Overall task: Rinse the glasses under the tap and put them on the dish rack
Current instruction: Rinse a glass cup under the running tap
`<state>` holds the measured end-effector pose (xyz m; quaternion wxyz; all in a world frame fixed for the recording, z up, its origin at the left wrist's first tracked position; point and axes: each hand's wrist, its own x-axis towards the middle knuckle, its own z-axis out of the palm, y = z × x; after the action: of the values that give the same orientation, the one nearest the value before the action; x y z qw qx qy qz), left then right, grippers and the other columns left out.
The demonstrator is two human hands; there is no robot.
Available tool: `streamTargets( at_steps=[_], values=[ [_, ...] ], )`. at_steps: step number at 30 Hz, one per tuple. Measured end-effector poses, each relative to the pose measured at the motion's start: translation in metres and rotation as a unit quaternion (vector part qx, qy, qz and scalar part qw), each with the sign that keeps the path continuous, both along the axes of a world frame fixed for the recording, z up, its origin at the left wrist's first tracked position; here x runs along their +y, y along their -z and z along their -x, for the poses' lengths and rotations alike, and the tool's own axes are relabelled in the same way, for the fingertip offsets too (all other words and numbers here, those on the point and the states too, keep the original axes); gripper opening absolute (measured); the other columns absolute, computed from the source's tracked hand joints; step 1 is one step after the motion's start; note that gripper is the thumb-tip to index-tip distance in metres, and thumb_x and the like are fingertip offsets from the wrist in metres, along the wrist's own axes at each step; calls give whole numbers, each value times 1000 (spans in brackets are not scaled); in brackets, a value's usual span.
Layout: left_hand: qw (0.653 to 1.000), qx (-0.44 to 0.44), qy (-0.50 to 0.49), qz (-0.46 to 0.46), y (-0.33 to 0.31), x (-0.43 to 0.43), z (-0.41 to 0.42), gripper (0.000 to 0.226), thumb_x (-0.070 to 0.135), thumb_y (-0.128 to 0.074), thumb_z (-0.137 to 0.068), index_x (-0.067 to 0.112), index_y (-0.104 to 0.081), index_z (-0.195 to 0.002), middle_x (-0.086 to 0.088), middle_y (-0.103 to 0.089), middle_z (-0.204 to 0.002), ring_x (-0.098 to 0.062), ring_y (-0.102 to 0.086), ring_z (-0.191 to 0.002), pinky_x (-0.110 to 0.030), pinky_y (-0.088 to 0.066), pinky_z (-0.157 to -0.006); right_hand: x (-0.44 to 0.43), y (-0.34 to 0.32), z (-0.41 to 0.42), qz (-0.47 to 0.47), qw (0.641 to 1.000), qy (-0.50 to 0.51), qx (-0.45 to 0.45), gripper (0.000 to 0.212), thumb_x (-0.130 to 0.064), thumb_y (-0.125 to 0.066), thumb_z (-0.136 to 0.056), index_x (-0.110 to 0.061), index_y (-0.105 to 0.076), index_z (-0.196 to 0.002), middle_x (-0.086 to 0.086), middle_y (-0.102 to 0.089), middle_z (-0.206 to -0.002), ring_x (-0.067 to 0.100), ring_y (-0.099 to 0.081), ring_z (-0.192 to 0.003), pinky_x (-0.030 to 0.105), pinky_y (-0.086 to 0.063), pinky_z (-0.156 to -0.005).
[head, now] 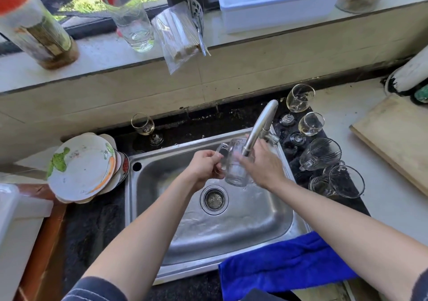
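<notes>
A clear glass mug (235, 171) is held under the spout of the steel tap (260, 124), over the steel sink (231, 228). My left hand (203, 167) grips the mug by its handle side. My right hand (264, 165) lies against the mug's right side with fingers spread over the glass. Water ripples across the sink floor around the drain (214, 200). Several more glasses stand or lie on the dark counter right of the sink: two wine glasses (300, 97) (311, 123) and tumblers on their sides (322, 153) (342, 181). One wine glass (143, 124) stands behind the sink at the left.
A stack of plates (81, 166) leans left of the sink. A blue cloth (284, 263) hangs over the sink's front right corner. A wooden board (396, 136) lies at the right. Bottles (34, 24), a bag of chopsticks (178, 36) and a white tub (278, 1) sit on the window sill.
</notes>
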<state>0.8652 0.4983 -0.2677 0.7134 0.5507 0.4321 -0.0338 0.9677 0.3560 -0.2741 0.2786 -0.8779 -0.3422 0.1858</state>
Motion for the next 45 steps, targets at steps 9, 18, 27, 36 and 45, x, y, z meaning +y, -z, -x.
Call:
streamTargets(
  at_steps=[9,18,27,36,45],
  values=[
    [990,59,-64,110,17,-2,5,20,3,-44,-97,7,-56,-82,5,-37,-40,-8,-36,-36,-21,-38,-45,-3,6,4,-27,999,24,7,28,-56,-44,-91,-30,-46,-101,-9,-52,-95,20,-53,-73,33,-40,-61],
    [985,78,-47,150,21,-13,11,19,-4,-42,-93,7,-56,-89,-4,-51,-64,-9,-47,-49,-20,-46,-42,4,21,-17,-28,976,145,161,48,-43,-42,-98,-19,-43,-57,-4,-45,-55,19,-44,-57,33,-29,-58],
    [961,-33,195,-192,5,-22,22,33,31,-31,-87,9,-54,-78,-5,-54,-79,-18,-54,-67,-29,-39,-56,14,7,-37,54,943,241,225,50,-56,-43,-91,-12,-62,-81,4,-63,-82,25,-56,-77,36,-43,-71],
    [995,49,52,-68,16,-32,22,31,24,-31,-91,22,-32,-60,3,-28,-54,-12,-21,-45,-25,-12,-47,-2,16,-6,35,988,130,79,37,-56,-26,-97,-31,-54,-98,-5,-60,-92,25,-59,-88,33,-37,-69],
    [977,133,45,162,9,-37,10,28,29,-29,-87,23,-33,-60,4,-26,-54,-7,-15,-40,-11,-6,-39,9,26,5,-47,979,161,114,39,-34,-29,-102,-23,-50,-72,-2,-58,-90,21,-54,-92,33,-40,-77]
  ],
)
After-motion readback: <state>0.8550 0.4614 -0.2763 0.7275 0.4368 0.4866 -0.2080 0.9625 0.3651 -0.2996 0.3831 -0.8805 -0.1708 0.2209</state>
